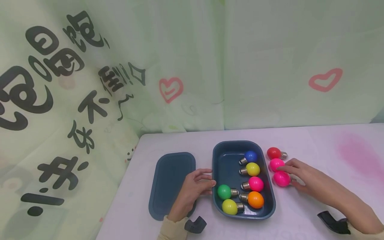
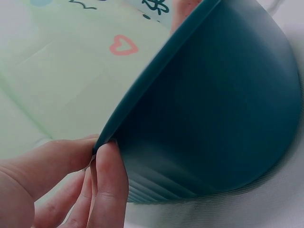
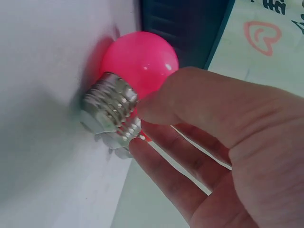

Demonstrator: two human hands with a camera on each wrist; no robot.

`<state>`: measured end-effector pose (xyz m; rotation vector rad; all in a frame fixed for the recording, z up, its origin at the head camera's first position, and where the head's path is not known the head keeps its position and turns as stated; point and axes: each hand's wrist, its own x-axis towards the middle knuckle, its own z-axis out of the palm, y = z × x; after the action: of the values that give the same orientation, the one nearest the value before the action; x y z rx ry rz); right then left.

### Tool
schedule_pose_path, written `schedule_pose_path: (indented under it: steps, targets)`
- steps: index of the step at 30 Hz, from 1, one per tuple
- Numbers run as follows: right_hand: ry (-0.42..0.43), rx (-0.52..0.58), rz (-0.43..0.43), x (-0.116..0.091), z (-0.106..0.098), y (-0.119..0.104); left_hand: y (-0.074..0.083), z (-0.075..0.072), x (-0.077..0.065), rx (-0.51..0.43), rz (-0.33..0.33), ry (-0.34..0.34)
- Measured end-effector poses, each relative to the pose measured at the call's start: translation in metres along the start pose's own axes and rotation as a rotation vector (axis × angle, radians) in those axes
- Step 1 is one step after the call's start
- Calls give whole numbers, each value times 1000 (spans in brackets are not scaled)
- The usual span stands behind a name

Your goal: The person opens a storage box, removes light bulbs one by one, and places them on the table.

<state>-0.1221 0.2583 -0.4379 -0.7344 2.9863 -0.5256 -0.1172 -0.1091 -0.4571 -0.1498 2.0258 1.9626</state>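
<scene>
My left hand pinches the left rim of a dark blue plastic box; its thumb and fingers meet across the wall in the left wrist view. On the table to the right of the box, my right hand has thumb and forefinger around the nearest pink light bulb, with the thumb at its metal screw base. A second pink bulb lies just behind, partly under the fingers. Inside the box lie blue, yellow, pink, orange and green bulbs, plus another yellow one.
A red bulb sits behind the pink ones, near the box's far right side. To the left of the box, a flat dark blue lid lies on the white-covered table. A printed curtain hangs along the back and left.
</scene>
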Motion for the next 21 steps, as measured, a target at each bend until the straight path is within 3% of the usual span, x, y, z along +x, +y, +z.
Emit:
schedule_pose_path:
  steps: [21]
  targets:
    - [30,64,-51,13,-19,-48,-2,-1,2,1,9,-13]
